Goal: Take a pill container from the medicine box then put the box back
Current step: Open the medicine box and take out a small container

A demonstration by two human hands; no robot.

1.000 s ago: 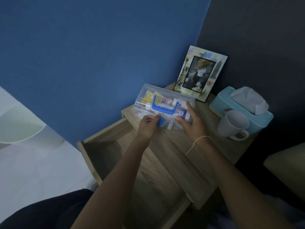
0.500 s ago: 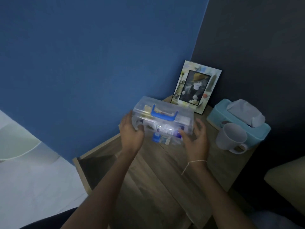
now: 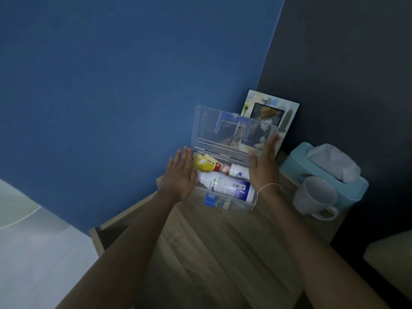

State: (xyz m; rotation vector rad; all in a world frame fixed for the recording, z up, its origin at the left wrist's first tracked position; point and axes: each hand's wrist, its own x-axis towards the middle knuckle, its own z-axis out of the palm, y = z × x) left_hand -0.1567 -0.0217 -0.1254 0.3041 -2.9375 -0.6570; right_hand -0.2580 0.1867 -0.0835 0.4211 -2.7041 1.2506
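Observation:
The clear plastic medicine box (image 3: 231, 202) rests on the wooden bedside table, its lid (image 3: 223, 128) with the blue handle standing upright. Inside lie a large white bottle with a purple label (image 3: 225, 185), a small white pill container (image 3: 239, 171), a yellow packet (image 3: 204, 164) and something pink. A blue latch (image 3: 210, 199) hangs at the box's front. My left hand (image 3: 180, 175) is flat at the box's left end, fingers spread. My right hand (image 3: 264, 162) is flat at the right end, fingertips by the lid's edge. Neither hand holds anything.
A framed picture (image 3: 287, 117) leans in the corner behind the lid. A teal tissue box (image 3: 296, 168) and a white mug (image 3: 315, 198) stand to the right. An open wooden drawer (image 3: 98, 237) juts out at lower left, below my left arm.
The box's lid was closed and both hands gripped the box; now the lid stands up and both hands are flat and open at the box's ends. The camera has tilted closer.

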